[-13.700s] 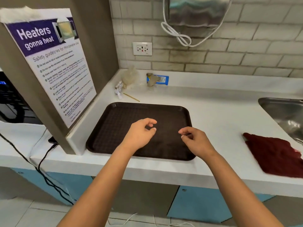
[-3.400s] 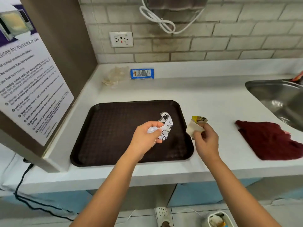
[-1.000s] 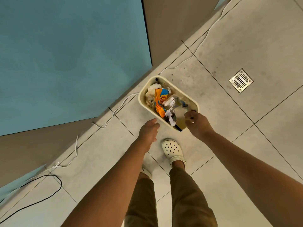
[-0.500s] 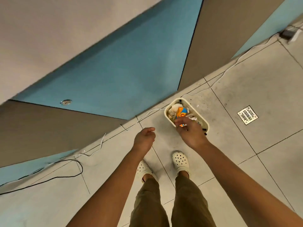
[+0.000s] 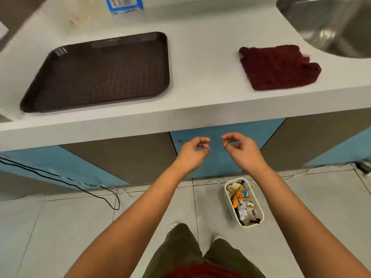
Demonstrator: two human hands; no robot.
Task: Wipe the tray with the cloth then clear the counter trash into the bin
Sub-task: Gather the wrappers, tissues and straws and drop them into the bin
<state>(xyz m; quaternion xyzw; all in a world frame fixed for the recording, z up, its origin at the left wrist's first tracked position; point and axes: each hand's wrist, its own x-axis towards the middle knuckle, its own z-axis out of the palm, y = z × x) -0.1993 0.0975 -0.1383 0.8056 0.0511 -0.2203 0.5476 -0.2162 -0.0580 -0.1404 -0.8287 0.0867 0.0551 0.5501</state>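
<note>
Dark brown plastic, with a fine grid texture on its floor and a raised rim, the tray lies flat on the white counter in the upper left of the frame. It is a rectangle with rounded corners, and its long axis runs from the left edge of the frame toward the centre, a little tilted, so the near left corner sits lower in the frame than the far right corner. Nothing lies on it.

The cloth is deep red and fluffy, roughly square, folded and lying flat in the upper right of the frame, between the tray and the steel sink, well apart from the tray. One corner of it points toward the sink.

The bin is a small cream oblong tub on the floor tiles, in the lower centre right. Its long axis runs from the cabinet doors toward the bottom of the frame, slightly slanted to the right. Crumpled papers and an orange wrapper fill it.

At the top edge of the frame a blue and white packet lies on the counter, partly cut off.

The left hand and the right hand hang in the air in the centre of the frame, below the counter edge and in front of a blue cabinet door. Both have loosely curled fingers and hold nothing.
</note>
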